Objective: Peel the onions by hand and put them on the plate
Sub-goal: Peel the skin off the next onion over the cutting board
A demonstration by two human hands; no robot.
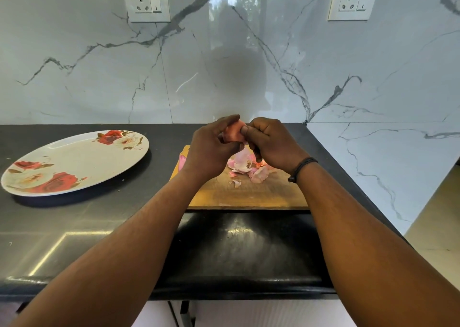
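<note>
While left hand (211,150) gripped onion (232,134) with curled fingers, right hand (271,145) pinched its skin — both above chopping board (249,192). Peelings (249,168) lay beneath hands; plate (74,162) sat on counter (99,217), well left of left hand.

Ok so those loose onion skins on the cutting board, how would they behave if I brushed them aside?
The onion skins look thin and curled, so probably very light and floppy. They lie as separate flakes on the cutting board, so a push would likely scatter them rather than move them together.
</note>
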